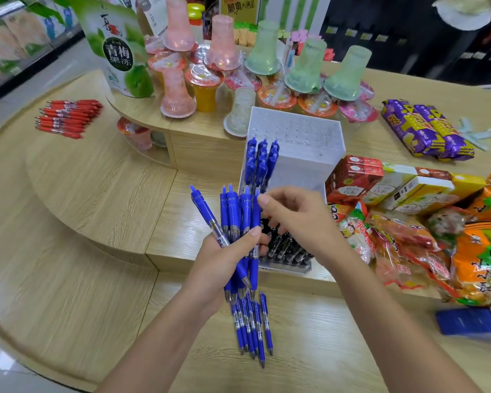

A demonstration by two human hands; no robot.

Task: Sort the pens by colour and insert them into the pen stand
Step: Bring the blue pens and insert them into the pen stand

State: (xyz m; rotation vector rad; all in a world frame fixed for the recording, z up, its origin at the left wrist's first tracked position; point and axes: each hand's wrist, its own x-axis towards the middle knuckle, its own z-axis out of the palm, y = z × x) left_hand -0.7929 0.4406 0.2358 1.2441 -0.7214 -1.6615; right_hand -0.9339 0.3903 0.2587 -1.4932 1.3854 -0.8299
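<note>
Both hands are busy with pens above the near middle of the bench (82,194). The left hand (227,256) grips a bundle of blue pens (233,211) around the middle, with the clicker ends fanning upward and the tips pointing down. The right hand (298,219) is just beside it, fingers curled, and it pinches the top of the outermost pen (256,208) on the right side of the bundle, between thumb and forefinger. Behind the hands, on the raised step of the bench, stands the white pen stand (304,148) with many small holes. Standing blue pens (261,160) already fill some rows at its left side. Black pens (287,248) fill the low front part of it, partly hidden by the right hand. Most holes in the upper right part are free. Near the front edge of the bench, under the left hand, loose blue pens (253,324) lie side by side with tips toward the person. Red pens (67,117) lie in a heap near the far left edge, well apart from the stand. At the right side of the bench are orange snack bags (479,251), small boxes (380,185) touching the stand and purple packets (425,131) farther back. Jelly cups (221,43) in pink and green and a green pouch (116,49) stand on the upper tier behind the stand.
</note>
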